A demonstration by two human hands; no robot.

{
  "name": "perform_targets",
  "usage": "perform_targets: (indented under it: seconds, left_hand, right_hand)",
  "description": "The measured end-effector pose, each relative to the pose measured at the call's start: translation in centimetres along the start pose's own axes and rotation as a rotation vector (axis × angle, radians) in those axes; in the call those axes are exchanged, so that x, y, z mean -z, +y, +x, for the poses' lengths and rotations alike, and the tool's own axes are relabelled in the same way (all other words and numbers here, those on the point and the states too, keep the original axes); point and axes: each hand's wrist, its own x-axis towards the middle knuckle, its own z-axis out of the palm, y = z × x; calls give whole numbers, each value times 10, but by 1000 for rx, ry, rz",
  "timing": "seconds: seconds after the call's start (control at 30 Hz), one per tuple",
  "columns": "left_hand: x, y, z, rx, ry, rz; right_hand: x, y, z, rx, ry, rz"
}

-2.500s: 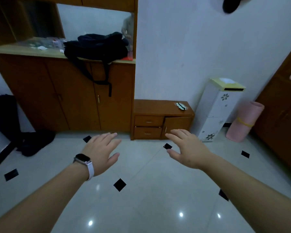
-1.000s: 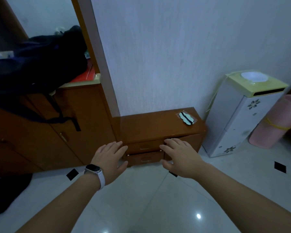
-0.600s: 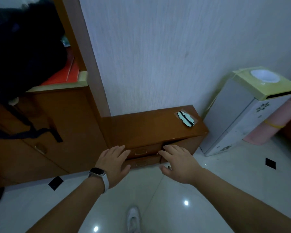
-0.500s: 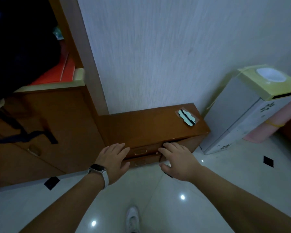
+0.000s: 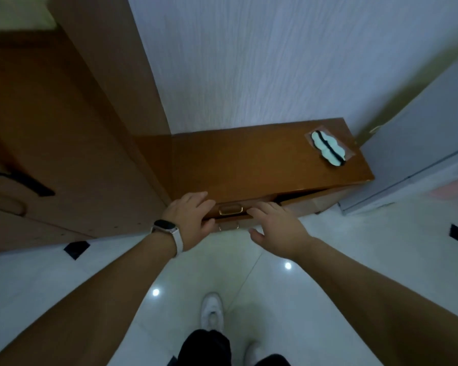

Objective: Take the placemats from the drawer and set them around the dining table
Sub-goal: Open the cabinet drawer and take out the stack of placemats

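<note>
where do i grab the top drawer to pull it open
The brass handle centred on its front, between the left hand and right hand. Come from the front, probably hooking fingers under it: it's a horizontal loop facing you.

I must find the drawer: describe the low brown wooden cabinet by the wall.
The low brown wooden cabinet stands on the pale tiled floor against the white wall, its glossy top bearing a pale green wavy packet. The upper drawer's brass handle shows between the left hand and right hand, both open at its front.
</note>
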Motion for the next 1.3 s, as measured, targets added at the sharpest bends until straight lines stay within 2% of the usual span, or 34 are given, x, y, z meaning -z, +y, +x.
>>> perform_targets:
  seconds: [0.27,0.5,0.7,0.9,1.3]
  left_hand:
    - [-159,-61,66,74,33,80]
    - [-232,-101,124,144,118,112]
    - [-257,-106,137,168,225,132]
    - [-259,-106,142,200,228,153]
    - [-264,-105,140,191,305,209]
  right_hand:
    - [-176,53,60,66,16,8]
    - [-274,88,119,111,33,11]
    - [-310,108,154,151,32,-8]
    - [-334,113,169,159,-30,-39]
    - [-354,111,164,149,91,-28]
